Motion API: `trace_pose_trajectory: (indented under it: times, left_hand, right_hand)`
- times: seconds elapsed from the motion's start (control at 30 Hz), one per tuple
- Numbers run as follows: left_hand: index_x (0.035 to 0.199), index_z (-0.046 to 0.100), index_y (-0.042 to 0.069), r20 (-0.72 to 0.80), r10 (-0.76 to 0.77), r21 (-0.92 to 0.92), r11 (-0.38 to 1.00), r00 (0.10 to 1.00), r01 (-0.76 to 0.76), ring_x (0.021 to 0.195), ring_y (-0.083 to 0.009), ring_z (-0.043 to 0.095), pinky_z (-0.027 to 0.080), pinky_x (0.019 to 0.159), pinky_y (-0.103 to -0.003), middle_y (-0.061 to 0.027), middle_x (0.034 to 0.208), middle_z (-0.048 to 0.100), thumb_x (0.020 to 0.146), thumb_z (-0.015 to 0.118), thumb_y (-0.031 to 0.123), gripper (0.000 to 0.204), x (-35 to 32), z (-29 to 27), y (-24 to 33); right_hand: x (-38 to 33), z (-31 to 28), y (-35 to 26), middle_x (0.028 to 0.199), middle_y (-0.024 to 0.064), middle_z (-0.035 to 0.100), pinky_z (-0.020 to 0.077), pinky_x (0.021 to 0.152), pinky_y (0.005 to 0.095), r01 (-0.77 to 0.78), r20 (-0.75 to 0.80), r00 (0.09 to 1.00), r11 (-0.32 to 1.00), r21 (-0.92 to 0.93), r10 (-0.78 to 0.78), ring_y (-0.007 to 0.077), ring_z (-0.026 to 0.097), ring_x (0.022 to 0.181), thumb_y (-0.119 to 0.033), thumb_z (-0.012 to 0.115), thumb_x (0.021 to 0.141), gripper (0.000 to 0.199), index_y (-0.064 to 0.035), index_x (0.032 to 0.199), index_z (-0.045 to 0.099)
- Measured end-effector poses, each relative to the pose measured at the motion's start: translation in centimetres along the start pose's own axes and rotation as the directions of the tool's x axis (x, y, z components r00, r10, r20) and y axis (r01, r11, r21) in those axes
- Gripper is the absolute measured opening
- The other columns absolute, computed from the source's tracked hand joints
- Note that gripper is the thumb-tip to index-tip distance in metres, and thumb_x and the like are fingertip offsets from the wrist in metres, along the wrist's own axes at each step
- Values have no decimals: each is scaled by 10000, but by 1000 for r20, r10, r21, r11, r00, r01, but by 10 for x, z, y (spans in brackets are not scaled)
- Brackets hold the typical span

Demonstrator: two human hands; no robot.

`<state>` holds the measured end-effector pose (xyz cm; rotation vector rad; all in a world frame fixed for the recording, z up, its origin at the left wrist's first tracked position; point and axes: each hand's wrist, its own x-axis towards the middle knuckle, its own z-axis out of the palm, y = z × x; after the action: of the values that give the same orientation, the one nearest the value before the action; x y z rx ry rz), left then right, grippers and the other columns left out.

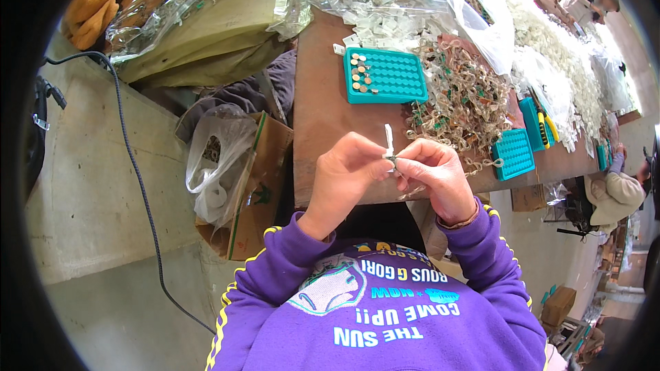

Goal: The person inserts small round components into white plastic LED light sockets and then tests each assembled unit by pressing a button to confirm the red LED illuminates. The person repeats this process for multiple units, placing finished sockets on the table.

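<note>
Both hands meet over the near edge of the table. My left hand (347, 168) pinches a small white strip (389, 139) that sticks up between the fingertips. From the other side my right hand (434, 170) is closed, thumb and finger together against the strip's lower end. A small dark bit shows where the fingertips meet; its kind is too small to make out. Just beyond the hands lies a teal tray (405, 77) with rows of pockets, several round light discs (356, 77) in its left part. Right of it is a heap of looped beige cords (459, 99).
Small white tags (385, 27) are piled behind the tray under clear plastic. Two more teal trays (514, 154) and yellow-handled pliers (543, 127) are at the right. A cardboard box (256, 178) with a plastic bag stands left of the table. Other people work far right.
</note>
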<state>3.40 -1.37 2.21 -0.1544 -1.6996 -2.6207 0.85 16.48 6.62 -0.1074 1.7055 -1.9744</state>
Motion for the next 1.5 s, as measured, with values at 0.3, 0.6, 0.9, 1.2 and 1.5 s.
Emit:
trace_pose_trajectory:
  times: [0.3, 0.6, 0.9, 1.2, 1.5]
  left_hand:
    - [961, 600, 0, 150, -35, -126, 991, 988, 54, 798, -110, 636, 529, 701, -243, -59, 891, 653, 838, 693, -60, 165, -1, -4, 10]
    - [961, 592, -12, 223, -87, -184, 974, 971, 130, 782, -122, 642, 534, 659, -258, -82, 884, 648, 856, 662, -81, 145, -5, -4, 11]
    - [933, 613, 2, -123, 38, 57, 998, 992, -31, 814, -84, 639, 523, 717, -236, -36, 874, 675, 850, 708, -4, 127, -5, 3, 4]
    - [875, 580, 34, -152, -6, 134, 991, 988, 26, 756, -51, 605, 486, 660, -218, -8, 806, 647, 858, 724, 62, 148, -2, 1, 2]
    - [909, 547, 46, -238, -91, -148, 987, 967, 57, 692, -90, 594, 474, 614, -224, -37, 831, 634, 905, 679, 88, 139, -3, 11, 2]
  right_hand:
    - [0, -6, 3, 900, 38, 642, 522, 692, 244, -134, 217, 972, 966, 222, 85, 95, 616, 781, -101, 707, 853, 164, -37, 981, 626]
    - [4, -7, 22, 1001, 65, 630, 552, 796, 309, -178, 350, 933, 952, 248, 83, 155, 642, 948, -244, 686, 866, 340, -31, 1108, 579]
    - [-1, 3, -15, 765, 66, 648, 481, 646, 290, 334, 140, 938, 723, -605, -316, 119, 606, 723, -157, 673, 874, 172, 10, 840, 646]
    - [-7, 16, -10, 690, 40, 639, 477, 565, 229, 211, -42, 958, 795, -569, -284, 93, 637, 643, -19, 676, 855, 72, 34, 823, 641]
    - [-4, 29, 6, 666, 89, 589, 532, 695, 350, 530, 284, 655, 159, -833, -700, 273, 606, 614, 28, 661, 720, 97, -32, 743, 588]
